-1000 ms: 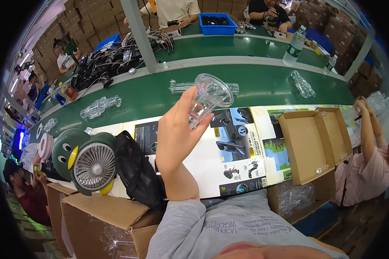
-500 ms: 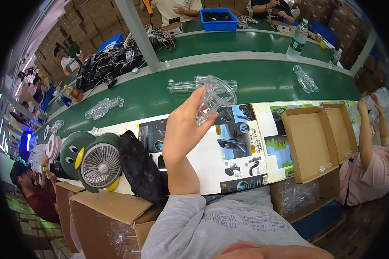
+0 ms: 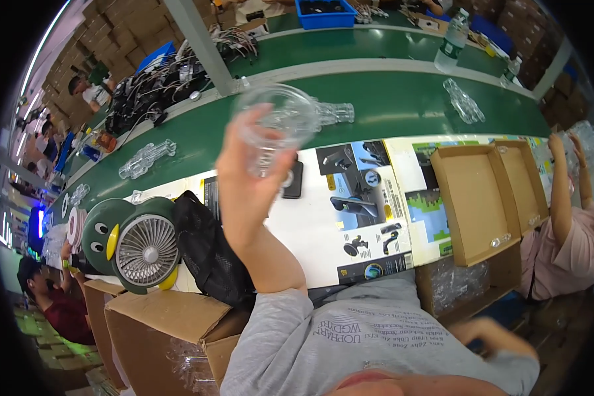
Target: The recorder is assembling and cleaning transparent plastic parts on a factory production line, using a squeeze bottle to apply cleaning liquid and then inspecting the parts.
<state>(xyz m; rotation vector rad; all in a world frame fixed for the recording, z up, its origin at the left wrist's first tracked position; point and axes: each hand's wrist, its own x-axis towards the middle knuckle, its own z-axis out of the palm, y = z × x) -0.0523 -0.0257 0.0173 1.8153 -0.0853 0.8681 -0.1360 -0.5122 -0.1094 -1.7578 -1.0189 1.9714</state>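
Note:
My left hand (image 3: 247, 178) is raised above the bench, its fingers and thumb closed round a clear plastic part with a wide round rim (image 3: 296, 109). Behind it, another clear plastic piece (image 3: 336, 113) lies on the green work surface (image 3: 389, 105), partly covered. A black rectangular object (image 3: 294, 181) rests beside my left wrist on the printed card sheet (image 3: 360, 191). Low on the right, my right hand (image 3: 472, 330) is off the bench beside my body; it is blurred and its fingers cannot be made out.
A green penguin-shaped fan (image 3: 129, 241) and a black mesh bag (image 3: 208, 257) stand at left. Cardboard trays (image 3: 475, 204) lie at right, above a box of clear plastic parts (image 3: 459, 300). Another open carton (image 3: 158, 317) is near left. Co-workers sit on both sides, one handling clear parts (image 3: 587, 145).
My left hand has moved left and nearer with the clear plastic part, whose rim now faces up. The black rectangular object has come into sight. My right hand has appeared low on the right.

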